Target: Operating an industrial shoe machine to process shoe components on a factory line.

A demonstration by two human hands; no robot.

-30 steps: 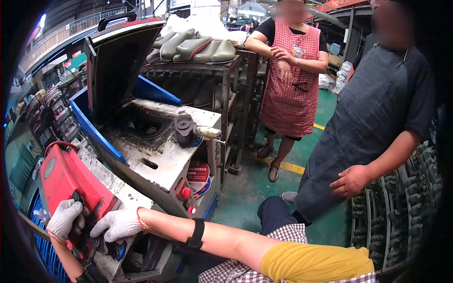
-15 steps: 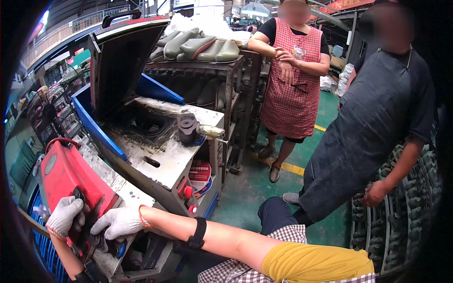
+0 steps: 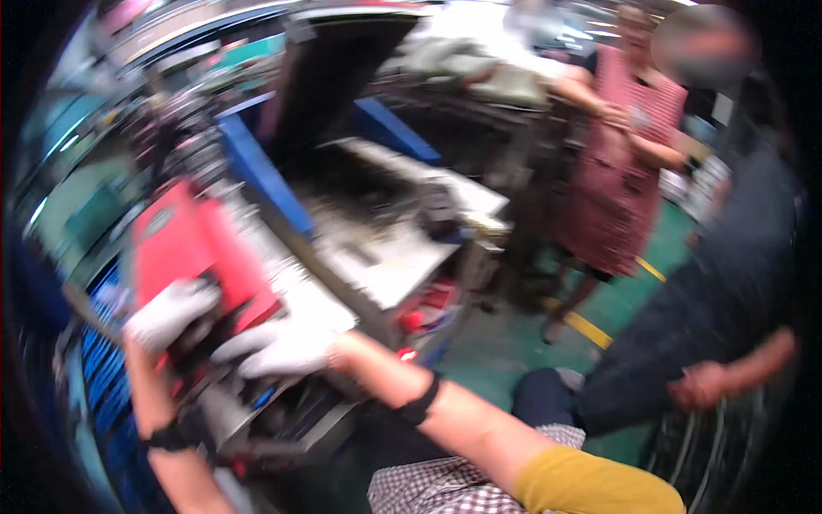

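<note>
My left hand (image 3: 175, 313), in a pale knit glove, is curled over a dark part at the near edge of a red machine cover (image 3: 184, 248). To its right, my right hand (image 3: 278, 347), gloved alike, reaches in from the right, fingers bent down at a dark piece beside the cover's lower corner. Motion blur and the gloves hide what either hand grips. Below them a grey machine body (image 3: 248, 428) shows dark openings and a small blue spot.
Beyond stands a white-topped machine (image 3: 385, 274) with a raised dark lid (image 3: 334, 81), blue side panels (image 3: 265, 163) and red buttons. A rack holds greenish boots (image 3: 505, 81). Two people stand on the right, one in a red checked apron (image 3: 612, 180), one in a dark apron (image 3: 685, 291).
The whole view has swung, so the scene sits farther right and is blurred. Both hands remain at the near edge of the red cover.
</note>
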